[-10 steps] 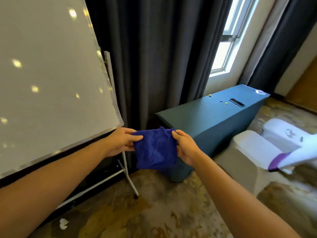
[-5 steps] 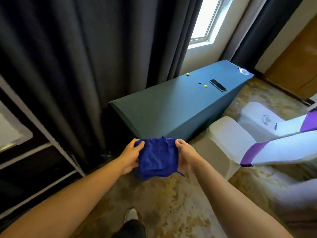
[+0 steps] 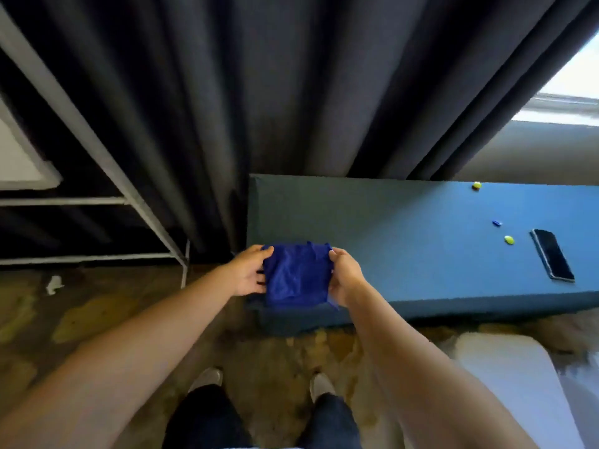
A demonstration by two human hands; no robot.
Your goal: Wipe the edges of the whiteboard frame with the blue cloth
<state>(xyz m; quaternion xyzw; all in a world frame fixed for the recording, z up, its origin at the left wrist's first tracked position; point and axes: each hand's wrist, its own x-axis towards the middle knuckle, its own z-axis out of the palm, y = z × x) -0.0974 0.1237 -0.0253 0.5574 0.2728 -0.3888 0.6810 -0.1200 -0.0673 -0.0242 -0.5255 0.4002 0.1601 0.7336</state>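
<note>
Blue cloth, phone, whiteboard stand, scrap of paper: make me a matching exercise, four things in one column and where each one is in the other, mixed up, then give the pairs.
Things
1. blue cloth
2. phone
3. whiteboard stand
4. paper scrap

Places
A. lying on the floor at far left
B. held between the left hand and right hand
C. flat on the blue table, right end
D. standing left of the dark curtain

Pairs: 1-B, 2-C, 3-D, 4-A
</note>
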